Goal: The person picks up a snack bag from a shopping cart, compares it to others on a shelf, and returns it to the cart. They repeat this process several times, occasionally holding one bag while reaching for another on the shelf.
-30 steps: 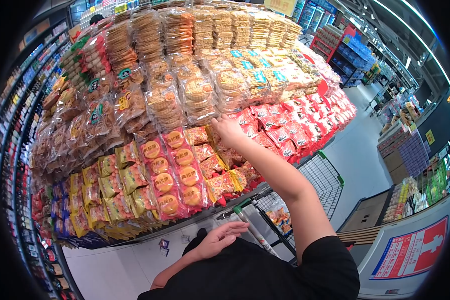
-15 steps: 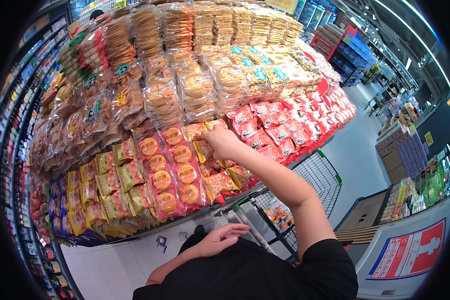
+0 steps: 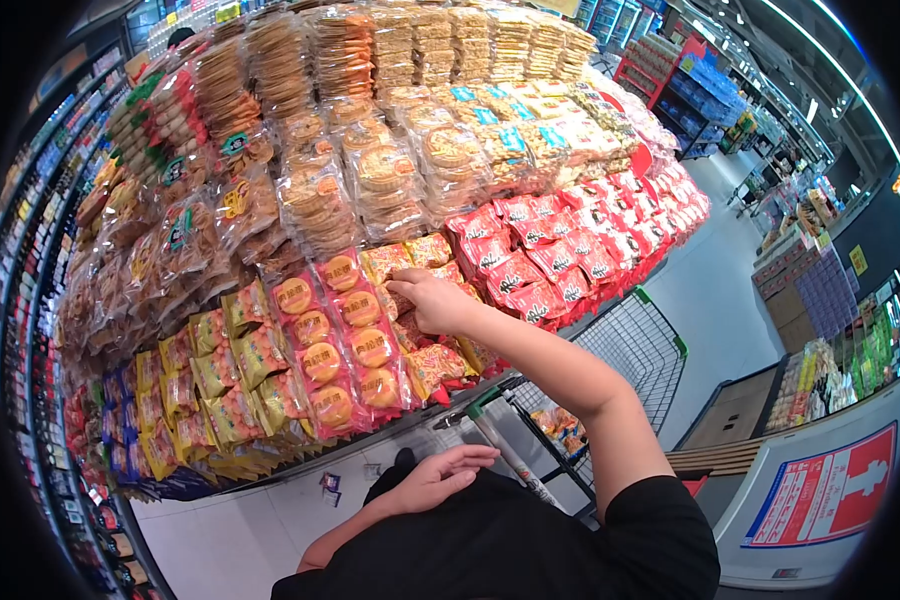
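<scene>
My right hand (image 3: 432, 303) reaches onto the display, fingers bent over the orange-and-yellow snack packets (image 3: 436, 366). The fingers are closed on one packet there, partly hidden under the hand. Beside it on the left lie pink packs of round cakes (image 3: 372, 345); red packets with black lettering (image 3: 515, 272) are on the right. My left hand (image 3: 438, 480) rests low in front of my body, palm inward, with fingers stretched out and nothing in it. Close to its fingertips runs the shopping cart handle (image 3: 515, 458).
The shopping cart (image 3: 638, 345) stands at the display's right edge, with a bag of snacks (image 3: 560, 432) in it. Stacks of wrapped biscuits (image 3: 385, 170) rise behind. Yellow packets (image 3: 235, 365) line the front left. A sign board (image 3: 825, 490) stands at lower right.
My right hand has moved slightly down and left over the orange-and-yellow packets. My left hand stays in place, and the view has shifted a little.
</scene>
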Demonstrator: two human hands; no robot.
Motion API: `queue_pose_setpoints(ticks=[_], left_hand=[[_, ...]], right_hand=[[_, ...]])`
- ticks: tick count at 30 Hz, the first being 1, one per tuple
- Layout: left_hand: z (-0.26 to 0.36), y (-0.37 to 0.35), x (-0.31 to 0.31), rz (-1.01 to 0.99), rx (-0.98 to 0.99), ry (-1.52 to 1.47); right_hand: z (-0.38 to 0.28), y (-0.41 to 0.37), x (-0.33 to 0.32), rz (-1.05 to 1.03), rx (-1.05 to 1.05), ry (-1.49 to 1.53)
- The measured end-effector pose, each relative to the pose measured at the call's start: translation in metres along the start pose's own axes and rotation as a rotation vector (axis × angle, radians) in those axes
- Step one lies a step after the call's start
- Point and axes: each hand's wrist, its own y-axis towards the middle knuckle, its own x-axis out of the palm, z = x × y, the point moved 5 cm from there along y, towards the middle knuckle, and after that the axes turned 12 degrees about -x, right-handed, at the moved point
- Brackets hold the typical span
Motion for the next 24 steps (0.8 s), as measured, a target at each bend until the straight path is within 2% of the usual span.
queue_pose_setpoints(ticks=[6, 8, 10, 12, 14, 16, 18, 19, 20, 22, 24], left_hand=[[-0.002, 0.015, 0.007, -0.073, -0.07, 0.07], [-0.004, 0.02, 0.007, -0.07, -0.104, 0.09], [-0.011, 0.027, 0.007, -0.078, -0.148, 0.104], [-0.016, 0.038, 0.003, -0.011, -0.142, 0.199], [-0.023, 0.052, 0.005, -0.017, -0.186, 0.239], [-0.028, 0.069, 0.008, 0.001, -0.161, 0.345], [-0.034, 0.089, 0.016, -0.025, -0.17, 0.37], [-0.034, 0.099, 0.019, -0.017, -0.141, 0.419], [-0.033, 0.111, 0.022, -0.004, -0.107, 0.467], [-0.033, 0.138, 0.03, -0.017, -0.096, 0.576], [-0.031, 0.169, 0.043, -0.004, 0.03, 0.812]], right_hand=[[0.002, -0.009, -0.01, 0.127, -0.094, 0.17], [-0.017, -0.022, -0.044, 0.235, -0.05, 0.16], [-0.037, -0.05, -0.087, 0.486, -0.106, 0.106], [-0.05, -0.093, -0.121, 0.62, -0.106, 0.233], [-0.059, -0.147, -0.151, 0.798, -0.036, 0.19], [-0.051, -0.217, -0.162, 0.927, 0.119, 0.242], [-0.039, -0.289, -0.161, 1.184, 0.325, 0.362], [-0.024, -0.329, -0.152, 1.296, 0.438, 0.359], [-0.016, -0.365, -0.143, 1.309, 0.464, 0.343], [0.008, -0.444, -0.115, 1.571, 0.707, 0.495], [0.027, -0.504, -0.079, 1.565, 0.979, 0.536]])
